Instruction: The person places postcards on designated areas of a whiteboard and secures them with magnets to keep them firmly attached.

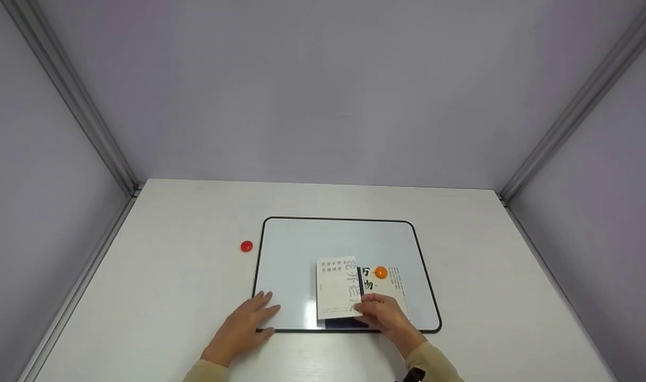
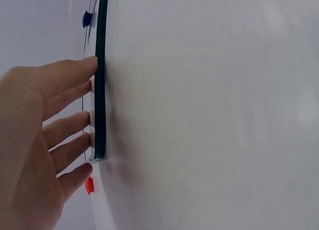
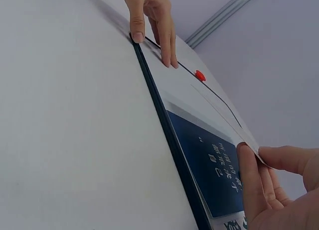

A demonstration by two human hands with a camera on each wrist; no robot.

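Note:
My right hand [image 1: 384, 315] pinches the lower right edge of a pale card [image 1: 333, 289] printed with grey characters. The card is raised and tilted above a whiteboard [image 1: 296, 244] with a dark rim. Beneath it, a dark blue card [image 3: 204, 160] with light lettering lies on the board. Another pale card [image 1: 396, 292] with black characters lies to the right, an orange round magnet [image 1: 381, 272] on it. My left hand [image 1: 243, 323] rests with spread, nearly straight fingers at the board's near left corner, thumb [image 2: 75, 73] against the rim.
A red round magnet [image 1: 247, 246] sits on the white table [image 1: 195, 276], left of the board. In the left wrist view, a blue magnet [image 2: 87, 19] shows beyond the rim. Grey walls [image 1: 323, 106] enclose the table's back and sides.

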